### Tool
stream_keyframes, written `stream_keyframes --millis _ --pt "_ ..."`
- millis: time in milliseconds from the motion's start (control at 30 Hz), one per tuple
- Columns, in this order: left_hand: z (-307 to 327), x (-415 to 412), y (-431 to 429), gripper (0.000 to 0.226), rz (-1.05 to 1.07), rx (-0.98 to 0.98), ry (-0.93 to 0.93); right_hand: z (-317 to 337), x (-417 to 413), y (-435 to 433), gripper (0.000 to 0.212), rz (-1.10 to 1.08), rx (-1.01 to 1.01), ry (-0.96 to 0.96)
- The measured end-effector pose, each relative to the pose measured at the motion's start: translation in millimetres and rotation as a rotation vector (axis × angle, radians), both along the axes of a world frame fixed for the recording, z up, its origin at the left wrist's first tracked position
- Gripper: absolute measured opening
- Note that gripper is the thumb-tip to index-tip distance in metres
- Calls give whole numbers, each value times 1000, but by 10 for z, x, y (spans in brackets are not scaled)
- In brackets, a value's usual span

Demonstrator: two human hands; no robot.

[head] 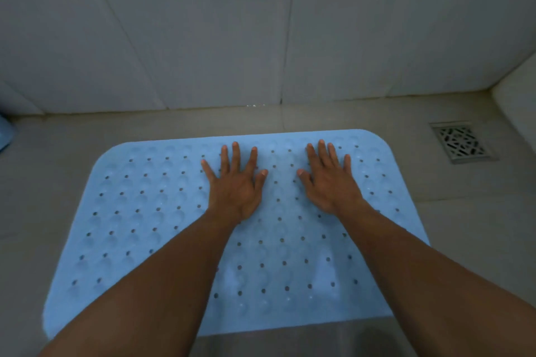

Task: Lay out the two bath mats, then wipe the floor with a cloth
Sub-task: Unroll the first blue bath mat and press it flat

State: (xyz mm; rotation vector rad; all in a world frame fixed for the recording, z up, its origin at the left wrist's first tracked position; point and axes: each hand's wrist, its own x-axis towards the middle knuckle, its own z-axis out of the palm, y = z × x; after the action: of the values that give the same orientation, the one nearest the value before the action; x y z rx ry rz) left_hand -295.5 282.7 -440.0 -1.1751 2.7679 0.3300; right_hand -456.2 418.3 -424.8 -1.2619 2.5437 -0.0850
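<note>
A light blue rubber bath mat (139, 211) with rows of small holes and suction bumps lies flat on the beige tiled floor (464, 211). My left hand (235, 182) rests palm down on the mat's far half, fingers spread. Beside it, my right hand (330, 180) presses flat on the mat in the same way, fingers spread, holding nothing. Both forearms reach over the near part of the mat. A sliver of a second blue object (5, 133) shows at the far left edge; I cannot tell what it is. No cloth is in view.
A square metal floor drain (461, 142) sits in the floor to the right of the mat. A pale tiled wall (261, 38) rises just beyond the mat. A raised white ledge (519, 101) borders the floor at the far right.
</note>
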Motion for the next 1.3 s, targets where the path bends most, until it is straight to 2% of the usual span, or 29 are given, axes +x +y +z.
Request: stream_keyframes --millis 100,200,467,733,967,1167,1300 --pt "-63 -383 293 62 -70 35 1 -75 -325 289 68 -77 91 1" --pt "-144 -566 460 61 -54 59 19 -180 -405 428 68 -89 70 -2" --pt "-241 -601 496 65 -20 -23 -5 -389 -358 434 71 -106 -36 131" --pt "-217 -606 504 65 -15 -20 -57 -367 -370 438 68 -102 -8 106" --pt "-203 -603 513 64 -27 -21 -31 -377 -403 440 73 -98 44 94" --pt "-80 -580 430 62 -50 135 -26 -309 -400 383 69 -141 87 36" --pt "33 -133 348 62 -80 165 115 -161 -146 329 73 -204 89 9"
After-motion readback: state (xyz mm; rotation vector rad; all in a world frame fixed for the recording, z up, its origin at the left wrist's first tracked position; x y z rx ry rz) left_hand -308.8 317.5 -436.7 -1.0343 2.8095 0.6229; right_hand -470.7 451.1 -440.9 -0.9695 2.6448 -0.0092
